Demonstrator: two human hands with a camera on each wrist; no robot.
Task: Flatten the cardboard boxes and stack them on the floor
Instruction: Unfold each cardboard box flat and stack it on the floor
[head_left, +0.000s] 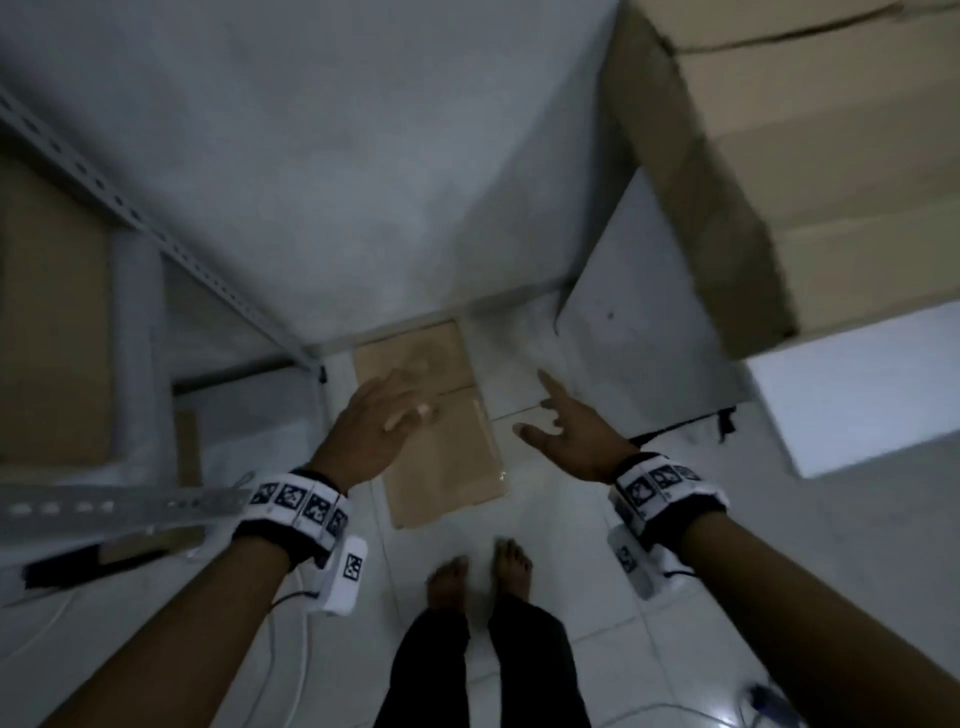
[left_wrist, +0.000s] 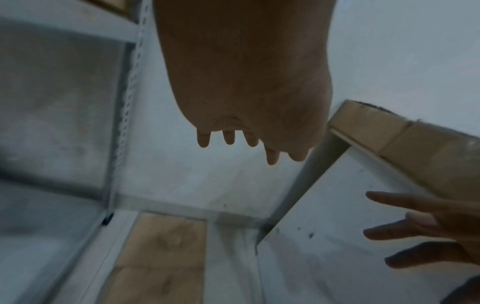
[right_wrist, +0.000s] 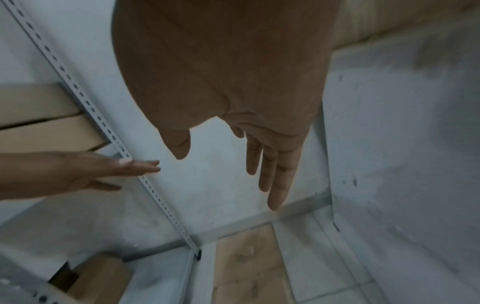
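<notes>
A flattened brown cardboard box lies on the white tile floor against the wall, just ahead of my bare feet; it also shows low in both wrist views. My left hand hovers high above its left part, fingers straight and empty. Out to the right, my right hand has its fingers spread and holds nothing. A large unflattened cardboard box sits on a white surface at the upper right.
A grey perforated metal shelf rack stands at the left with cardboard on its shelves. A white cabinet or table stands at the right. A dark flat object and cables lie on the floor at the lower left.
</notes>
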